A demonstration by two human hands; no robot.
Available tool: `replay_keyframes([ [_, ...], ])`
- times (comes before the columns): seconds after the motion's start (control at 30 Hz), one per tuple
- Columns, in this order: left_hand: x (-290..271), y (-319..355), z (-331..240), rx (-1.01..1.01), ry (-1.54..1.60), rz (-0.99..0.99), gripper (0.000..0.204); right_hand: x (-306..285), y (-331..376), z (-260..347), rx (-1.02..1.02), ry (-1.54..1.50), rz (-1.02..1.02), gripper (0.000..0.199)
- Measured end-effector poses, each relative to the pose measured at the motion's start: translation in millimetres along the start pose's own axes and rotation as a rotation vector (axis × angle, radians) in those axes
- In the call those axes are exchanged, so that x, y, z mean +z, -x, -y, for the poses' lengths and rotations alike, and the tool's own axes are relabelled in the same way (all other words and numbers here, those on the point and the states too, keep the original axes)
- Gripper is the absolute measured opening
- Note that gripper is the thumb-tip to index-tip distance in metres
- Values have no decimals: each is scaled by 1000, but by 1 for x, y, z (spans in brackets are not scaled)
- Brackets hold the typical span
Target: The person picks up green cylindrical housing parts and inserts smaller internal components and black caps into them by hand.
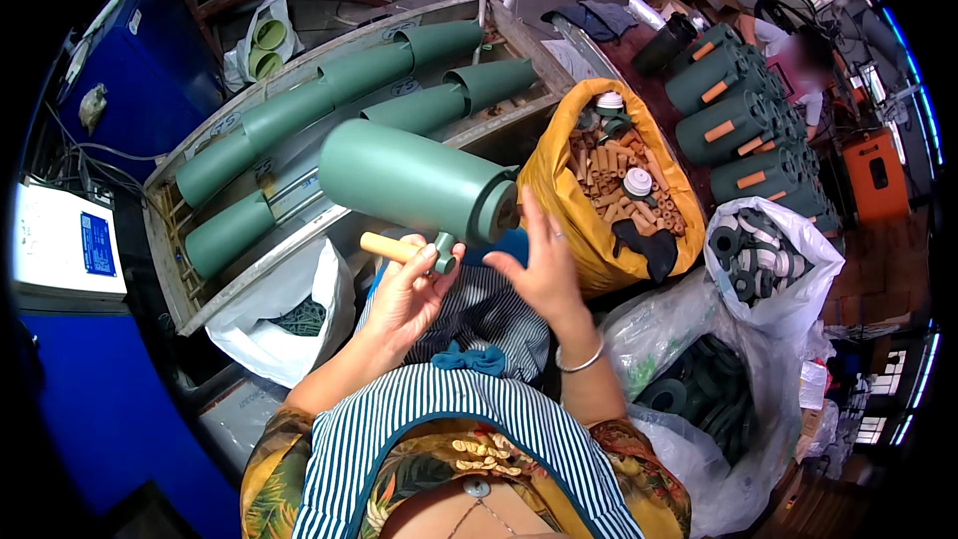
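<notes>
My left hand [407, 291] pinches a small green tee-shaped piece [445, 256] with an orange tube [387, 246] sticking out to its left. Just beyond it lies a large smooth green cylinder [409, 175], slightly tilted, with a stepped collar and dark opening at its right end. My right hand [547, 265] is beside that end, fingers and thumb spread. Its fingertips are close to the collar; whether they touch it I cannot tell. What bears the cylinder's underside is hidden.
A wooden-framed rack [160, 215] holds green cone-like shells at the far left. A yellow sack [554, 180] contains orange tubes. White bags [788, 304] of dark parts stand at right, another [334, 289] at left. Finished-looking green cylinders [723, 130] line a table. A person [793, 65] sits beyond.
</notes>
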State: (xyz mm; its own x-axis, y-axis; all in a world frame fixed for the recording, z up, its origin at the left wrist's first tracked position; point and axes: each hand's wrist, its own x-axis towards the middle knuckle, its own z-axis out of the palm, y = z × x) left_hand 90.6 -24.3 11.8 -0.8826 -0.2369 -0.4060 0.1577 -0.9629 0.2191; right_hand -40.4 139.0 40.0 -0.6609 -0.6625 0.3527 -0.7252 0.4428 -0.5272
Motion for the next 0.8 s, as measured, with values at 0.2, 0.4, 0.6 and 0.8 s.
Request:
replay_keyframes([
  [0.2,-20,-9,21,276,-597,19,35,56,19,3,467,-809,-176,58],
  [0.4,-14,-32,30,594,-811,66,33,59,28,1,869,-1938,267,66],
  [0.6,1,-52,47,137,-884,299,48,55,50,5,553,-2065,-102,44],
  [0.8,54,-99,66,-21,-912,769,99,-62,15,-28,480,-1500,-932,19],
])
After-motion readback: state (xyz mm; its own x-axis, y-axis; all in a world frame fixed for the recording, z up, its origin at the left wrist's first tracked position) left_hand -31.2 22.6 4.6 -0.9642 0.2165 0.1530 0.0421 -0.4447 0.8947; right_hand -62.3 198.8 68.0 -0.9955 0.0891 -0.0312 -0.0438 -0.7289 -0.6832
